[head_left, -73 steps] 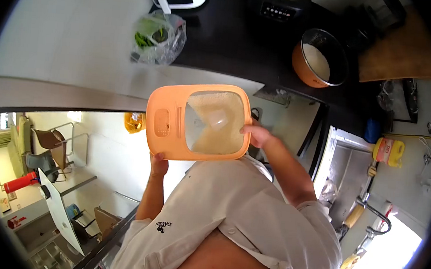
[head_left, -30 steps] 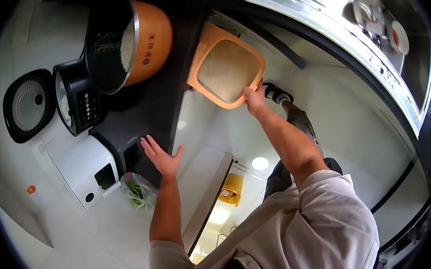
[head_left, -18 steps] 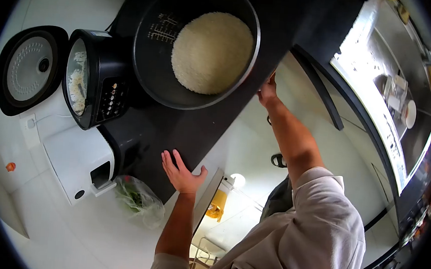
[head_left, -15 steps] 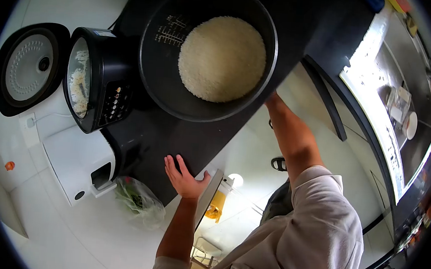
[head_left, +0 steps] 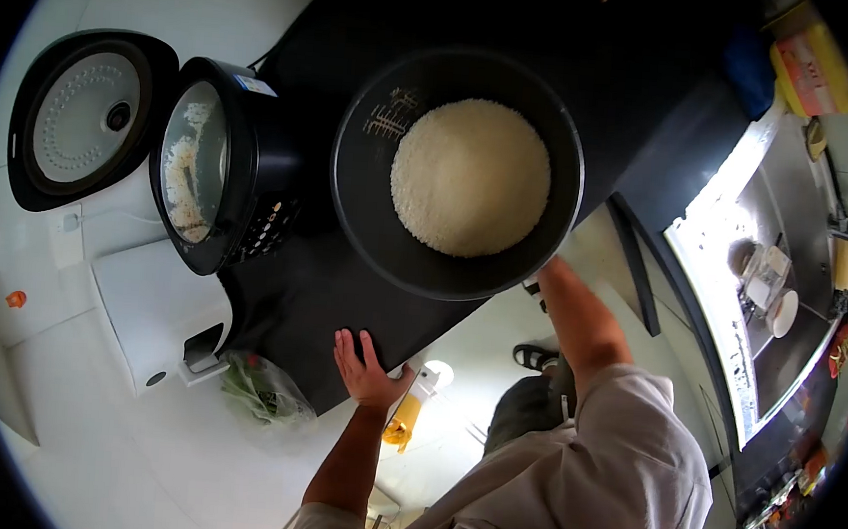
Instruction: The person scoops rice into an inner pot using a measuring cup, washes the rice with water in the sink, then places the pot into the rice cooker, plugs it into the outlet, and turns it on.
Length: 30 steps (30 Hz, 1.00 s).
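A dark rice cooker inner pot [head_left: 353, 225] with scale marks on its wall fills the middle of the view, with a mound of white uncooked rice [head_left: 471, 177] at its bottom. My left hand [head_left: 367, 374] lies flat, fingers spread, by the near edge of the black counter [head_left: 326, 326], holding nothing. My right forearm [head_left: 582, 320] reaches up to the pot's lower right rim; the hand itself is hidden behind the pot, so I cannot tell whether it grips it. Left of the pot stands a black rice cooker [head_left: 239, 168], its lid [head_left: 90, 118] swung open and whitish bits showing inside.
A white appliance [head_left: 160, 310] stands beside the counter's lower left end, near a clear plastic bag of greens [head_left: 263, 391]. On the right is a steel sink [head_left: 798, 192] holding a white bowl [head_left: 782, 314]. A yellow package [head_left: 816, 71] sits at the upper right.
The view has shifted and turned. The pot shows lower and further right, a little smaller. My left hand still rests flat on the counter, and my right arm still reaches to the pot.
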Motion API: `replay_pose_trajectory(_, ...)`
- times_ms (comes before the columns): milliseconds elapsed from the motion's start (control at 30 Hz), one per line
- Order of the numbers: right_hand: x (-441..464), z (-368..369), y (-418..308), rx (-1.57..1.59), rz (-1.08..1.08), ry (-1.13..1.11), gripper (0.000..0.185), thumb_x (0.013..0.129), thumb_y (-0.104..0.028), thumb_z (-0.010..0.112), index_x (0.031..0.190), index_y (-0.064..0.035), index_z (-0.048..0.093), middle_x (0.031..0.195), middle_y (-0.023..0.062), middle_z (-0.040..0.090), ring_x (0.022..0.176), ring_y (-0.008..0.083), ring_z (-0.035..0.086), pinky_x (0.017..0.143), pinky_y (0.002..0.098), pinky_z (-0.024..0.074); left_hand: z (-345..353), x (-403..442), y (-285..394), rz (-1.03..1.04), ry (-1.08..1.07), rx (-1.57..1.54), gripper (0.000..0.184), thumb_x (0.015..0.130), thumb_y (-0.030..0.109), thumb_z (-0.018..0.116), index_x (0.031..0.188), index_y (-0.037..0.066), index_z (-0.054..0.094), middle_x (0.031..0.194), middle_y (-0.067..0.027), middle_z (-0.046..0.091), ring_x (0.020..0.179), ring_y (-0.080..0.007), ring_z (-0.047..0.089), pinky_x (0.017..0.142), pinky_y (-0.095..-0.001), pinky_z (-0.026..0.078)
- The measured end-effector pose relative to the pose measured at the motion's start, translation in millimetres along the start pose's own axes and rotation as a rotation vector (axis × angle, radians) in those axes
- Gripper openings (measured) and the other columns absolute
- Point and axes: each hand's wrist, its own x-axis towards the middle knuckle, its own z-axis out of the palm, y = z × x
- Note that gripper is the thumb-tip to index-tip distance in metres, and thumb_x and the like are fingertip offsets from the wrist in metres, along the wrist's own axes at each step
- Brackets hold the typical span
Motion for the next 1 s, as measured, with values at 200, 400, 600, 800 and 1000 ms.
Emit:
replay_pose_trajectory(200, -180.9, -116.3, 9.3, -0.387, 0.324, -0.219, 0.011, 0.079, -0.008, 0.073, 0.082, -0.0014, 0.065, 0.074, 0.0055, 0.062, 0.068, 0.0159, 0.061, 0.064, 0.0326, 0.0523, -4.1, -1.9, 0.0, -0.001, -0.004, -0.011, 0.101, 0.058, 0.032, 0.076, 0.143, 0.001, 0.032, 0.145, -0.0307, 0.030, 0.137, -0.0477, 0.027, 0.111, -0.0580, 0.025)
replay_pose_trajectory(400, -248.3, -191.7, -36.1, -0.148, -0.019, 0.492, 0.042, 0.077, -0.005, 0.075, 0.110, 0.0045, 0.052, 0.083, 0.0114, 0.064, 0.075, 0.0202, 0.064, 0.069, 0.0312, 0.0535, -15.5, -5.0, 5.9, -0.010, -0.007, -0.007, 0.103, 0.059, 0.034, 0.077, 0.145, 0.002, 0.030, 0.146, -0.0297, 0.028, 0.140, -0.0443, 0.023, 0.115, -0.0535, 0.020)
replay_pose_trajectory(600, -241.3, -184.2, -40.3, -0.361, -0.242, 0.466, 0.036, 0.072, -0.014, 0.077, 0.100, 0.0028, 0.061, 0.078, 0.0053, 0.064, 0.071, 0.0150, 0.058, 0.068, 0.0307, 0.0487, -21.6, -12.8, 3.2, -0.006, -0.048, -0.071, 0.111, 0.058, 0.035, 0.079, 0.149, 0.005, 0.023, 0.150, -0.0275, 0.021, 0.143, -0.0427, 0.014, 0.116, -0.0538, 0.015)
replay_pose_trajectory(800, -247.0, -134.7, 0.1, -0.749, -0.240, 0.082, 0.054, 0.070, -0.026, 0.077, 0.116, -0.0017, 0.065, 0.106, 0.0164, 0.070, 0.097, 0.0230, 0.068, 0.086, 0.0330, 0.0518, -48.8, -36.1, 6.5, 0.016, -0.061, -0.232, 0.101, 0.063, 0.026, 0.077, 0.148, 0.006, 0.028, 0.150, -0.0283, 0.019, 0.143, -0.0462, 0.012, 0.115, -0.0534, 0.019)
replay_pose_trajectory(1000, -267.0, -34.1, -36.6, -0.648, -0.258, -0.022, 0.059, 0.076, -0.030, 0.078, 0.124, 0.0004, 0.059, 0.107, 0.0171, 0.069, 0.101, 0.0263, 0.066, 0.087, 0.0366, 0.0532, -24.5, -155.2, 7.6, -0.119, 0.034, -0.522, 0.085, 0.068, 0.014, 0.076, 0.143, 0.006, 0.036, 0.144, -0.0275, 0.027, 0.135, -0.0467, 0.027, 0.109, -0.0510, 0.032)
